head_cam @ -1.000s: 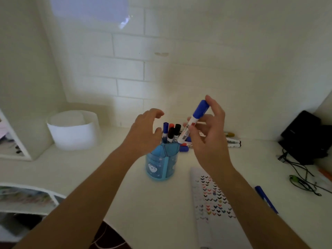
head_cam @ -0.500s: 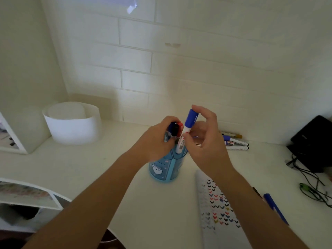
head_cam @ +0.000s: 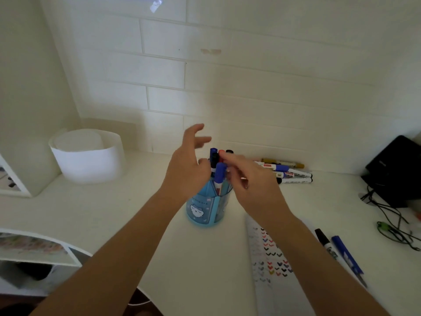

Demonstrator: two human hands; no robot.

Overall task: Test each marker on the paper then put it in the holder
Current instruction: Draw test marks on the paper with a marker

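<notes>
A blue holder (head_cam: 202, 208) stands mid-table with several markers upright in it. A blue-capped marker (head_cam: 219, 176) sits in its front compartment, free of both hands. My left hand (head_cam: 185, 169) hovers at the holder's left rim, fingers spread and lifted. My right hand (head_cam: 249, 179) is just right of the holder's top, fingers loose and holding nothing. The paper (head_cam: 271, 258) with small coloured check marks lies to the right front, partly under my right forearm. Several markers (head_cam: 289, 172) lie against the wall behind my right hand.
A black marker (head_cam: 325, 241) and a blue pen (head_cam: 346, 254) lie right of the paper. Cables (head_cam: 396, 224) and a black device (head_cam: 396, 169) fill the right edge. A white paper roll (head_cam: 87, 156) stands at back left, with a white shelf unit (head_cam: 38, 249) at front left.
My right hand lowered the blue-capped marker into the holder and let go of it. My left hand left the holder's rim and its fingers opened upward.
</notes>
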